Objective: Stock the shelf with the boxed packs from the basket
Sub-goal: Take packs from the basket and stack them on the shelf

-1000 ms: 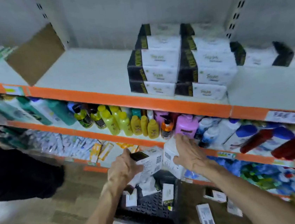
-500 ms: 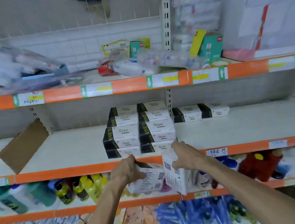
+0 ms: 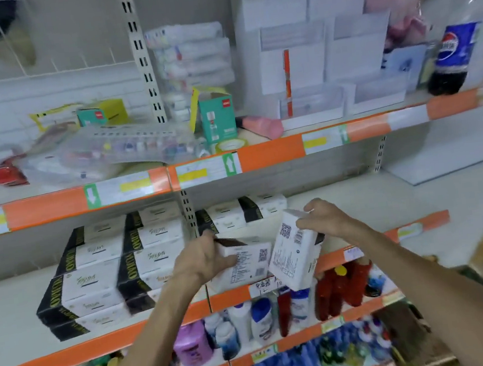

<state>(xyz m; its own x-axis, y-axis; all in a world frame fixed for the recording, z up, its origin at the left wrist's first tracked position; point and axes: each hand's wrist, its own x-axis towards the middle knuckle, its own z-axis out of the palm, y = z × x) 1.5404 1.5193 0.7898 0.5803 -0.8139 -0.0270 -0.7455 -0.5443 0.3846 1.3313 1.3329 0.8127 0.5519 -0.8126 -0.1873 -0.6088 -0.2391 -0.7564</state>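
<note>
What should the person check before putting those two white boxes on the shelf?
1. Left hand has a firm grip on the left box: ok, fingers curl round its end.
2. Right hand has a firm grip on the right box: ok, though the box is tilted.
3. Bare spot on the shelf to the right of the two low boxes at the back: ok.
4. Both boxes raised to shelf height: ok, roughly level with its orange edge.
5. Stacked boxes at the left stand steady: cannot tell, the picture is blurred.
6. Held boxes face the same way as the stack: not ok, their barcode sides show.
</note>
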